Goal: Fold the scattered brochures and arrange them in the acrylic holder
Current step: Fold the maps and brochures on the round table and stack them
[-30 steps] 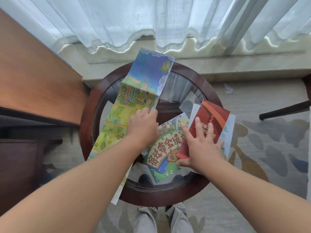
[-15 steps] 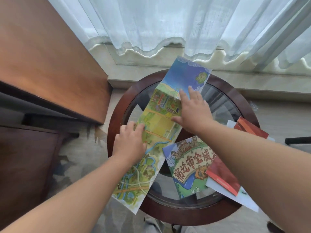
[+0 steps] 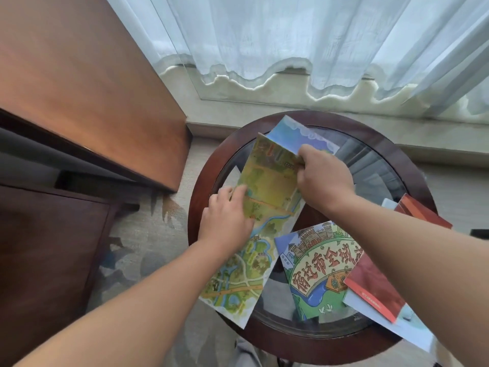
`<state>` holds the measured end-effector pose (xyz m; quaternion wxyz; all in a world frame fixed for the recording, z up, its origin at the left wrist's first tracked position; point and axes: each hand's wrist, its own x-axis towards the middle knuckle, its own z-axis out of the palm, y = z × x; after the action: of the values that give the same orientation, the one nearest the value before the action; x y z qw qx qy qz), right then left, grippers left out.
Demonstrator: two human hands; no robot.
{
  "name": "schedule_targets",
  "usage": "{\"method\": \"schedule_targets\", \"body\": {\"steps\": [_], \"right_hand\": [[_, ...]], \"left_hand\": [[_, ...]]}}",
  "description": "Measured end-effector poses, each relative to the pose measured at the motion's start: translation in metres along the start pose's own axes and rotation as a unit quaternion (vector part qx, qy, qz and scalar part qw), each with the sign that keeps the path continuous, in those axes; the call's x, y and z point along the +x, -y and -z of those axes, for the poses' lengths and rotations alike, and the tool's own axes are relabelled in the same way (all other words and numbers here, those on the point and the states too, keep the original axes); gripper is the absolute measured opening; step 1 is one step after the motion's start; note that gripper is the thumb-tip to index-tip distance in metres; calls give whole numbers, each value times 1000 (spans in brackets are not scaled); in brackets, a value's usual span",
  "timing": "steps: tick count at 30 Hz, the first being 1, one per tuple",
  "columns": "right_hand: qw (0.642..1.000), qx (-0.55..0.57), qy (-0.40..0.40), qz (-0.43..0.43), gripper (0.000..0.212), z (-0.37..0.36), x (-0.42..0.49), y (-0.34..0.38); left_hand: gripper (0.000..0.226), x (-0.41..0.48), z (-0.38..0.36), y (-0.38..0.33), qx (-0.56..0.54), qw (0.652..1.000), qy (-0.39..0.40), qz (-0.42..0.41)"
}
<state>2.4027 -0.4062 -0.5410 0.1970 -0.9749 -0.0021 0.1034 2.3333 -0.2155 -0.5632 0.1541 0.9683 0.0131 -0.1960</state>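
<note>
Both hands are on the long map brochure [image 3: 267, 197], which stretches across the round glass-topped counter [image 3: 304, 348], its near end hanging past the rim. The left hand [image 3: 227, 218] holds the brochure's left edge about halfway along, fingertips curled on top of the paper. The right hand [image 3: 322, 178] grips the far part, fingers closed round the right edge, and that section is lifted off the glass with the blue sky panel bent up at a crease behind it. Just to the right lies a cartoon brochure [image 3: 317, 268] with big red characters. Its right side is overlapped by a red brochure [image 3: 370, 290] resting on a white sheet [image 3: 391, 324]. Sheer curtains [image 3: 291, 35] hang beyond, with a wooden cabinet [image 3: 79, 88] at left.
</note>
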Motion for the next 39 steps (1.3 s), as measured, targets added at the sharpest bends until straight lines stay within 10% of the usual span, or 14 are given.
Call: {"method": "schedule_targets", "body": {"steps": [7,14,21,24,27,32,39], "right_hand": [[985,136,-109,-1,13,47,-17,-8],[981,155,-104,49,30,56,-48,2],[984,27,88,150,57,23,-100,29],[976,9,160,145,59,4,-109,27],[978,11,163,128,65,1,-106,18],[994,-4,64,84,71,13,-80,-11],[990,-42,133,31,86,-2,-67,-39]], "left_hand": [[69,28,36,7,-86,987,-4,138],[16,39,62,-9,-242,960,9,141],[54,48,88,-29,-633,725,172,210],[19,44,88,-29,-514,821,221,114],[43,44,86,-32,-348,920,166,72],[51,61,89,-47,-215,967,133,-5],[61,73,33,-71,100,988,-17,-119]]}}
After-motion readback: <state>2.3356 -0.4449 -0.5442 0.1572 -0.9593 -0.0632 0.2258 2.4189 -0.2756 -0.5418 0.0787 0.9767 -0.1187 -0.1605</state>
